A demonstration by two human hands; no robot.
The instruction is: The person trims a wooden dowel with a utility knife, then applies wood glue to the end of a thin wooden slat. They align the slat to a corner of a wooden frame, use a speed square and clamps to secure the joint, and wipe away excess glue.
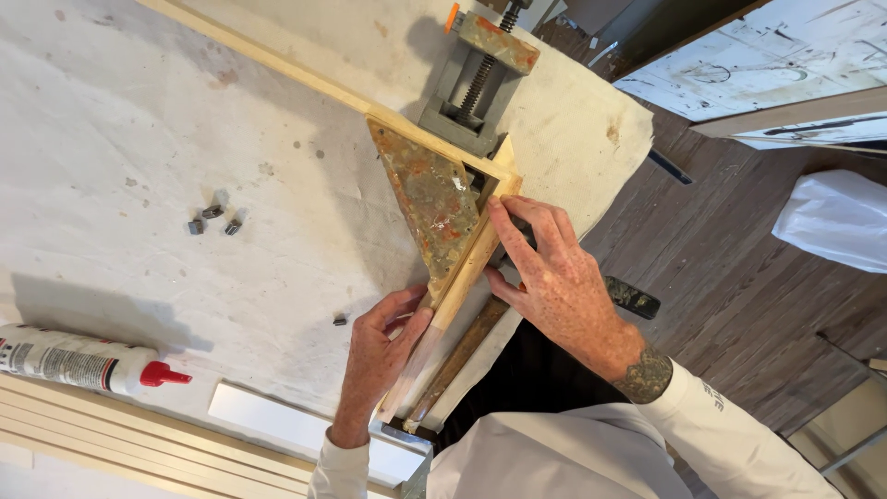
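You wore a white long-sleeved shirt, its cuffs ending at both wrists, with small dark lettering on the right sleeve. A dark tattoo ringed your right wrist (644,373).

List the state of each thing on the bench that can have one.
Corner clamp: rusty, lying flat, holding two strips at a corner.
Long strip: in the clamp, running up left.
Short strip: in the clamp, held by both hands.
Left hand: gripping the short strip's lower part.
Right hand: fingertips pressing the strip near the corner.
Glue bottle: lying on its side, red cap on.
Metal bits: loose, scattered.
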